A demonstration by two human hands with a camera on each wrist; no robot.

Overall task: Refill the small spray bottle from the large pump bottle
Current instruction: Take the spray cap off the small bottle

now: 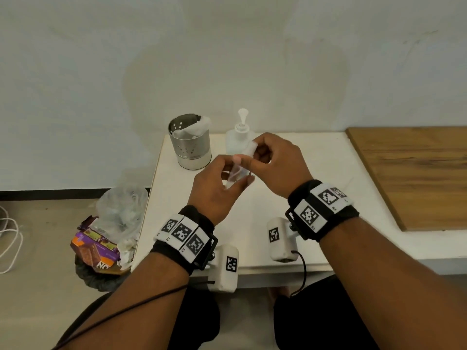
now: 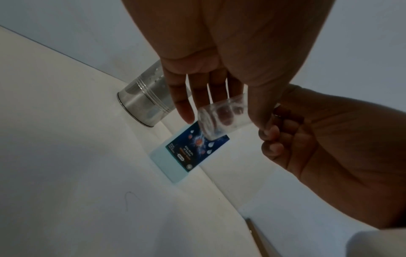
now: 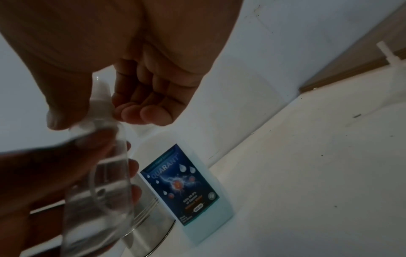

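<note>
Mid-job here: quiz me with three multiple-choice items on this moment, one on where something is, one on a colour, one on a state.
1. Where does the large pump bottle stand?
A. On the floor by the rubbish
B. On the white table at the wall, right of the steel cup
C. On the wooden board

2. What colour is the pump bottle's label?
A. Dark blue
B. Red
C. Yellow

3. What is the state of the small spray bottle?
A. Standing alone on the table
B. Lying inside the steel cup
C. Held up off the table, tilted, between both hands

Answers: 1 B, the head view shows it beside the cup at the table's back edge. 2 A, the right wrist view shows a dark blue label. 3 C, the left hand holds its clear body while the right hand pinches its white top.
</note>
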